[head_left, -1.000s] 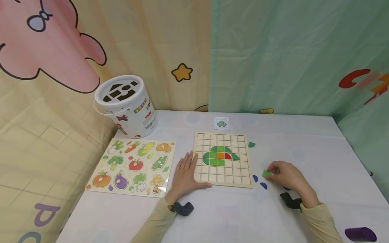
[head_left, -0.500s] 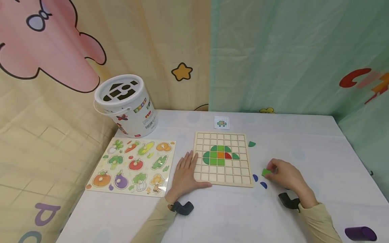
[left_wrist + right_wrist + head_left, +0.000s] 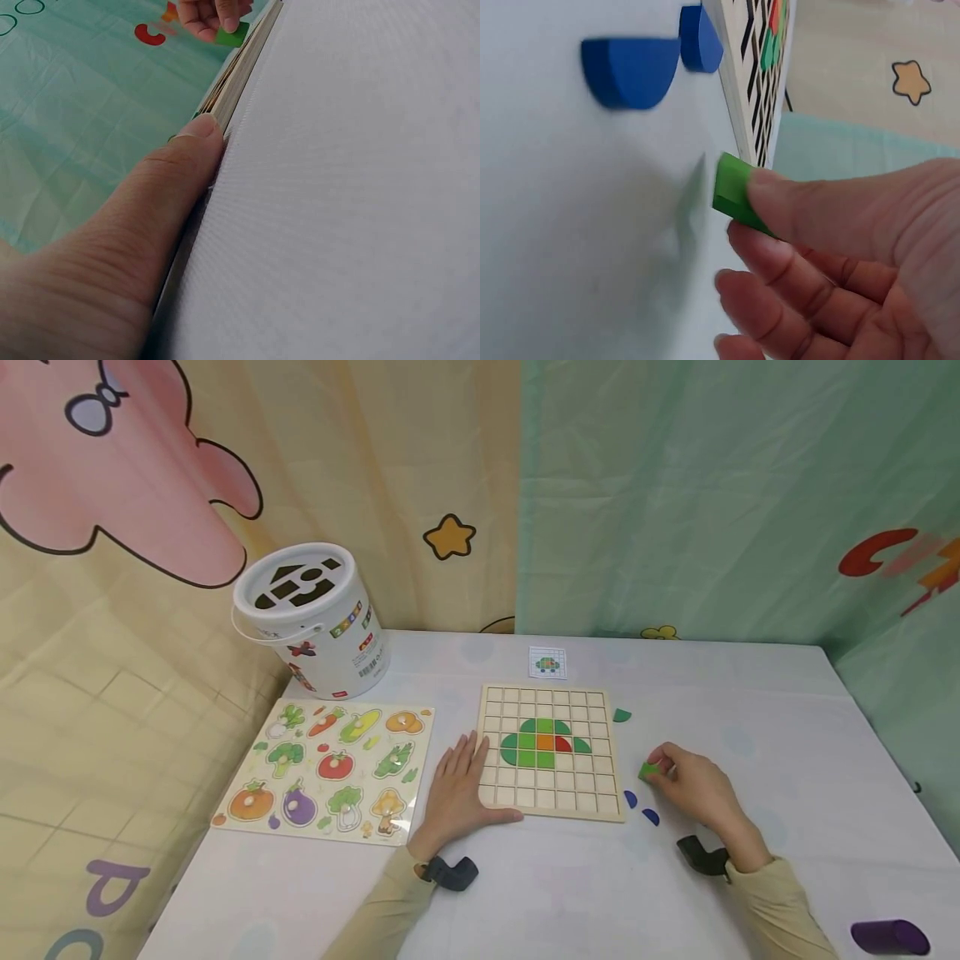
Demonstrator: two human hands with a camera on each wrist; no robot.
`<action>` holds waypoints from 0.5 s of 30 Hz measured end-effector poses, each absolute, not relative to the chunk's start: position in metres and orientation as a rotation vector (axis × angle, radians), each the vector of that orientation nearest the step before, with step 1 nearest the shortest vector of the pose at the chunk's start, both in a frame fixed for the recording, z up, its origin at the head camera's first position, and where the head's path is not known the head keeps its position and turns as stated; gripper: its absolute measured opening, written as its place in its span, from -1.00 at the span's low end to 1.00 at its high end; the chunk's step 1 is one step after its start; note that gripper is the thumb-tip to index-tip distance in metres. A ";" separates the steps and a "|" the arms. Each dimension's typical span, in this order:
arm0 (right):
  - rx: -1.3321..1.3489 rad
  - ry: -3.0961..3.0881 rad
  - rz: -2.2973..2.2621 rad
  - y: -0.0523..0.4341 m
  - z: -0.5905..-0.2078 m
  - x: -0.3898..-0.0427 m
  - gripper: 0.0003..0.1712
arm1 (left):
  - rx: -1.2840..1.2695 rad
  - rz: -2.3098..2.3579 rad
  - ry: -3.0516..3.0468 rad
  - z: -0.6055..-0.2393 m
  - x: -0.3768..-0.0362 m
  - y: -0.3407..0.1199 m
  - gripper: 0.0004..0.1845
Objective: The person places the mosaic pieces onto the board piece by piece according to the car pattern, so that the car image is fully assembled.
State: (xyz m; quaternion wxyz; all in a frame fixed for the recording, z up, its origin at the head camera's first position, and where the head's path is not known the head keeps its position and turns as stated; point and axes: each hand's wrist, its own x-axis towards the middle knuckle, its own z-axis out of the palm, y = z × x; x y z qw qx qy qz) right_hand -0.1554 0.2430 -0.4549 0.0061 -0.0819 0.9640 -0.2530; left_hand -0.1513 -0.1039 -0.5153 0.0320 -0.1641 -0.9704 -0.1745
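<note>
My right hand [image 3: 693, 787] pinches a light green square block [image 3: 733, 187] between thumb and index finger, just above the table to the right of the wooden grid board [image 3: 517, 797]. The left hand [image 3: 456, 793] lies along the board's left side with fingers extended, its thumb [image 3: 176, 161] against the front edge. On the board, green pieces [image 3: 545, 760], an orange square [image 3: 545, 742] and a red quarter piece [image 3: 562, 745] fill several cells. Two blue half-round blocks [image 3: 630, 71] lie between the board and my right hand. A dark green quarter piece [image 3: 622, 716] rests by the board's right edge.
A small printed card [image 3: 547, 663] with a grid picture lies behind the board. To the left are a vegetable puzzle board [image 3: 427, 777] and a white bucket [image 3: 330, 652] with shaped holes in its lid. A purple cylinder [image 3: 889, 937] lies near the front right.
My right hand has moved left and slightly away from me, toward the board, carrying the green block. The left hand and the board have stayed in place.
</note>
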 end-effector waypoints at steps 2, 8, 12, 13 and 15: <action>-0.263 3.026 -0.815 0.237 -0.454 -0.157 -0.82 | -0.505 -0.533 -2.987 -0.515 -0.151 -0.104 0.32; -0.349 3.020 -0.872 0.215 -0.454 -0.162 -0.86 | -0.503 -0.520 -2.985 -0.515 -0.151 -0.104 0.33; -0.449 3.003 -0.892 0.200 -0.455 -0.166 -0.87 | -0.506 -0.525 -2.981 -0.515 -0.151 -0.104 0.32; -0.470 2.998 -0.896 0.196 -0.455 -0.167 -0.87 | -0.507 -0.532 -2.979 -0.515 -0.151 -0.104 0.32; -0.511 2.988 -0.903 0.188 -0.455 -0.169 -0.88 | -0.508 -0.542 -2.978 -0.514 -0.151 -0.104 0.32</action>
